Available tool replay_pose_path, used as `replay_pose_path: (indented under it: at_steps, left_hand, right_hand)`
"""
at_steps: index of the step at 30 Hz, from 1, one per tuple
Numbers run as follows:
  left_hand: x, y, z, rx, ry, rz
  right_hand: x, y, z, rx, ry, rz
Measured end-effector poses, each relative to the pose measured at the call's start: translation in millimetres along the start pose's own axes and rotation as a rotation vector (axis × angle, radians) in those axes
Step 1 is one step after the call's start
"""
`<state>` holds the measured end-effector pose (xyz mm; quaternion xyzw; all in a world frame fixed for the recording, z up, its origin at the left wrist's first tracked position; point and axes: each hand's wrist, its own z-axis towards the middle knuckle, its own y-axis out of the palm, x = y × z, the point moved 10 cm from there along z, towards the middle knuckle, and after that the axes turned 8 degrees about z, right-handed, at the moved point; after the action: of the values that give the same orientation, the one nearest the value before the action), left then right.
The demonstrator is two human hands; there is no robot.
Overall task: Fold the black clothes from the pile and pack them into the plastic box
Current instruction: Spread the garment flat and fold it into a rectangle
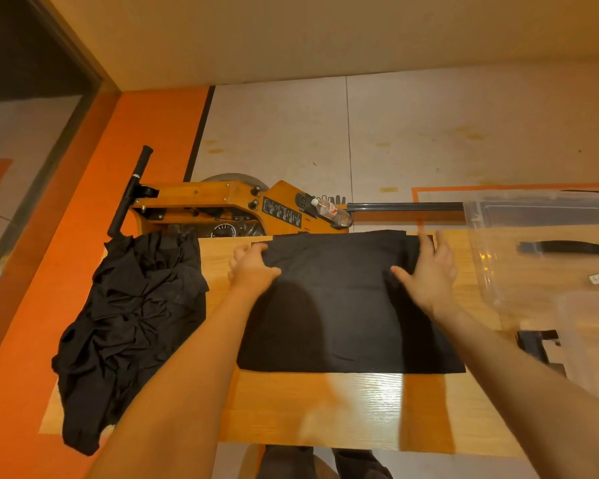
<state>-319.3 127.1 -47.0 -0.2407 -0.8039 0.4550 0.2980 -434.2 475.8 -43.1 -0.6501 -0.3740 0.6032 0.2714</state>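
Fingers [248,252] of the left hand [253,267] curl over the far left edge of a black garment [343,305], pinching it. Right hand [429,271] rests on the far right edge, fingers straight and loosely spread. That garment lies flat on the wooden bench [325,409]. A crumpled black pile [132,323] sits at the bench's left end; the clear plastic box [533,236] stands at right.

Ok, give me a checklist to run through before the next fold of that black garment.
1. Garment flat on the table: ok.
2. Left hand grips the far left edge: ok.
3. Right hand on the far right edge: ok, though its fingers look straight, pressing rather than pinching.
4. Near hem straight: ok.
5. Plastic box within reach at the right: ok; whether it holds anything: cannot tell.
6. Pile clear of the garment: ok.
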Motion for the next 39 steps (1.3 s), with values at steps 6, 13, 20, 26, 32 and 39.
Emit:
replay_pose_path:
  at_steps: [6, 13, 20, 26, 32, 39]
  left_hand:
    - [2.2, 76.3, -30.0, -0.269, 0.1, 0.266]
    - [-14.1, 98.5, -43.4, -0.336, 0.108, 0.401]
    - [-22.6, 105.6, -64.4, -0.385, 0.089, 0.407]
    - [-35.0, 113.9, -90.1, -0.409, 0.073, 0.39]
    - [-55.6, 126.0, -120.5, -0.388, 0.063, 0.394]
    - [-75.9, 141.6, -153.8, -0.363, 0.072, 0.409]
  right_hand:
    - [3.4, 80.2, -48.6, -0.357, -0.085, -0.223]
    - [14.7, 95.5, -66.9, -0.448, -0.101, -0.368]
    - [21.7, 95.7, -90.7, -0.463, -0.107, -0.385]
    - [31.0, 97.3, -117.2, -0.471, -0.108, -0.381]
    - [40.1, 97.9, -148.5, -0.425, -0.165, -0.356]
    - [58.7, 100.1, -191.9, -0.402, -0.177, -0.324]
